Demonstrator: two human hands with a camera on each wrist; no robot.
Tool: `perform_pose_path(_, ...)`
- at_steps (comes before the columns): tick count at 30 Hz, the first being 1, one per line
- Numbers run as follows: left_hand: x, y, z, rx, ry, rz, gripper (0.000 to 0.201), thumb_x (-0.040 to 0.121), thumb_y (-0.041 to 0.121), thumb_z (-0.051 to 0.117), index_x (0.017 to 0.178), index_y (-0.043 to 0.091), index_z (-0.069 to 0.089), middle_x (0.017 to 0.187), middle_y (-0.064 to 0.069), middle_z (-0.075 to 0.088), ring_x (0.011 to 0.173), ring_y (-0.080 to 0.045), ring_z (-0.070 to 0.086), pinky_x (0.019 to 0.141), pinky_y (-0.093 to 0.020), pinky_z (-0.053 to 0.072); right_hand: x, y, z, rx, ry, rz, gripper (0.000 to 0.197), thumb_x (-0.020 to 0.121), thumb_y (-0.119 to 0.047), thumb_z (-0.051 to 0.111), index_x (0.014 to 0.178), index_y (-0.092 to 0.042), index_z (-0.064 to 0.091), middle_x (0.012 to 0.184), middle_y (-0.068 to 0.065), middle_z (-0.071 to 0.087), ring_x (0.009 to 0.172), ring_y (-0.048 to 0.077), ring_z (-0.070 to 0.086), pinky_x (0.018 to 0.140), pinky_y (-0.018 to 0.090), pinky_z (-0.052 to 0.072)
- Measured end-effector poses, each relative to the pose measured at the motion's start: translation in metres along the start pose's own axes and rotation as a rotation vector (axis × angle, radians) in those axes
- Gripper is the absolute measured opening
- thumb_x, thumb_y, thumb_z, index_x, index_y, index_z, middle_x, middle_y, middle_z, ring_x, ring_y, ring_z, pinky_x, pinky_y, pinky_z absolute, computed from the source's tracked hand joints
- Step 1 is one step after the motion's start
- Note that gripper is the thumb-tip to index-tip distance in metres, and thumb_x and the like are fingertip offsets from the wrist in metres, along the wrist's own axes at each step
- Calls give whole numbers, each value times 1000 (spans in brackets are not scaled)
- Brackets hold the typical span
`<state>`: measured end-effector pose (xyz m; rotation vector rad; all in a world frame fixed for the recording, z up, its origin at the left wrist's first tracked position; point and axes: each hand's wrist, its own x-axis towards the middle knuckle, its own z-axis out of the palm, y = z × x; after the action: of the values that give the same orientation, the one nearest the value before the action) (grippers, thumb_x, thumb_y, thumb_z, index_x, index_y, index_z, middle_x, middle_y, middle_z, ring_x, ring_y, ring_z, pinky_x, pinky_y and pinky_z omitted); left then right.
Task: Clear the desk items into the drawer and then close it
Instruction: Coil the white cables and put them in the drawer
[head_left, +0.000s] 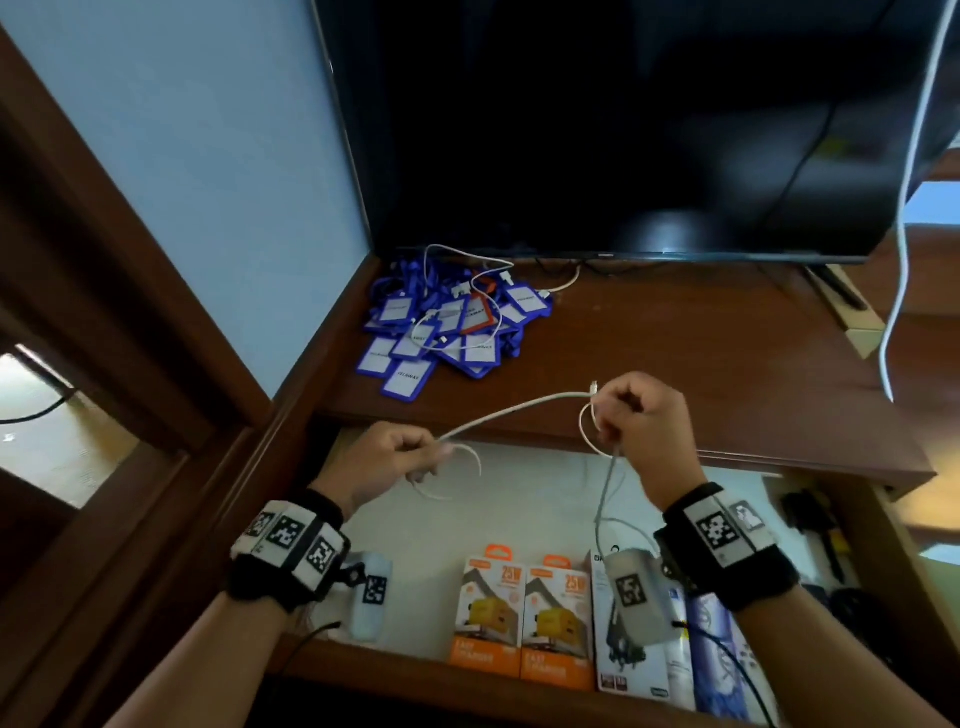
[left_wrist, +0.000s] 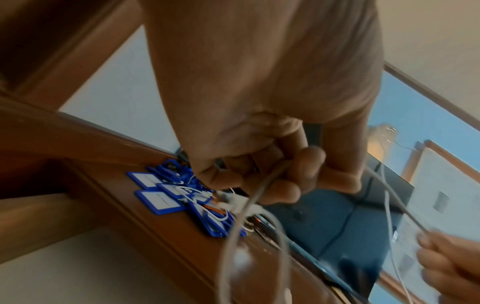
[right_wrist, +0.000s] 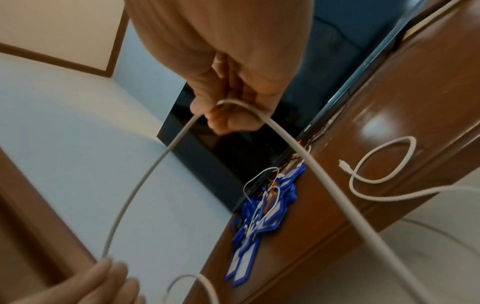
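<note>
- Left hand (head_left: 387, 460) and right hand (head_left: 641, 415) each pinch the white cable (head_left: 511, 410), mid-frame above the desk's front edge (head_left: 519, 426).
- Open drawer (head_left: 519, 519) below, boxes along its near edge.
- Blue badge holders (head_left: 447, 327) at desk's left rear corner.

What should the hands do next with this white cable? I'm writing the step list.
Probably finish coiling: the right hand holds one loop, the left hand pinches the white cable stretched between them over the open drawer. Then lay it inside.

Brown wooden desk (head_left: 675, 353), blue badge holders (head_left: 441, 332) piled at its back-left corner, black monitor (head_left: 597, 130) behind
</note>
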<state>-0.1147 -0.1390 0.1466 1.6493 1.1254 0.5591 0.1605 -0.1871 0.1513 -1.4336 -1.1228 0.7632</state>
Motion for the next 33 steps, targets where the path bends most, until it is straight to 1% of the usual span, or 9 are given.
perform_pose_path(2, -2, -6, -16, -78, 50, 3, 29, 88, 20, 62, 63, 6, 60, 55, -2, 47, 53, -5, 47, 62, -17, 40, 3, 2, -7, -1, 88, -20, 20, 86, 1, 59, 68, -7, 59, 55, 3, 52, 48, 11, 45, 48, 21, 38)
perform_pose_path(6, -8, -27, -58, -369, 102, 8, 41, 67, 52, 77, 61, 15, 61, 48, 2, 41, 51, -12, 45, 65, -29, 40, 5, 13, 1, -54, 204, -4, 22, 85, -1, 61, 66, -10, 58, 56, 3, 50, 53, 15, 42, 55, 27, 36)
perform_pose_path(11, -10, -30, -97, -952, 199, 24, 28, 90, 36, 46, 69, 18, 53, 46, 6, 27, 42, -10, 30, 55, -24, 36, 0, 24, 38, -193, 230, 25, 27, 81, 3, 62, 60, -14, 55, 60, 6, 52, 56, 14, 44, 57, 28, 36)
perform_pose_path(16, -11, -16, -108, -1104, 269, 96, 18, 89, 26, 41, 84, 20, 56, 52, 7, 28, 44, -7, 24, 51, -21, 30, -16, 33, 91, -437, 81, 66, 21, 79, 3, 60, 63, -11, 63, 54, -4, 53, 59, 17, 51, 59, 27, 37)
perform_pose_path(20, -6, -8, -108, -1009, 381, 217, 27, 102, 23, 33, 99, 18, 60, 58, 6, 34, 49, -5, 29, 52, -17, 31, -35, 29, 127, -473, -238, 77, 40, 80, 6, 56, 54, -25, 57, 41, -14, 51, 45, -1, 49, 53, 16, 37)
perform_pose_path(23, -4, -9, -105, -745, 417, 251, 26, 102, 22, 39, 98, 15, 64, 62, 5, 40, 55, -6, 33, 56, -21, 29, -51, 13, 142, -411, -522, 62, 36, 85, 2, 54, 58, -22, 58, 41, -9, 51, 42, 2, 47, 56, 21, 42)
perform_pose_path(25, -5, -10, -101, -507, 416, 229, 27, 101, 21, 42, 99, 12, 67, 63, 3, 42, 57, -8, 37, 60, -22, 33, -58, -3, 145, -343, -628, 39, 33, 88, 1, 53, 60, -16, 59, 44, -7, 51, 41, 3, 46, 56, 15, 40)
perform_pose_path(30, -5, -14, -85, -278, 248, 214, 24, 98, 17, 47, 95, 14, 71, 78, -2, 66, 75, -7, 62, 77, -21, 48, -60, -37, 148, -172, -707, 0, 39, 88, 7, 50, 59, -18, 54, 55, 4, 50, 41, 3, 40, 50, 15, 37)
perform_pose_path(33, -3, -19, -71, -172, 123, 215, 25, 97, 23, 50, 89, 17, 73, 82, -5, 74, 87, -13, 68, 90, -29, 49, -58, -55, 147, 52, -655, -18, 38, 92, 3, 47, 58, -14, 50, 49, -3, 42, 38, 0, 32, 42, 11, 27)
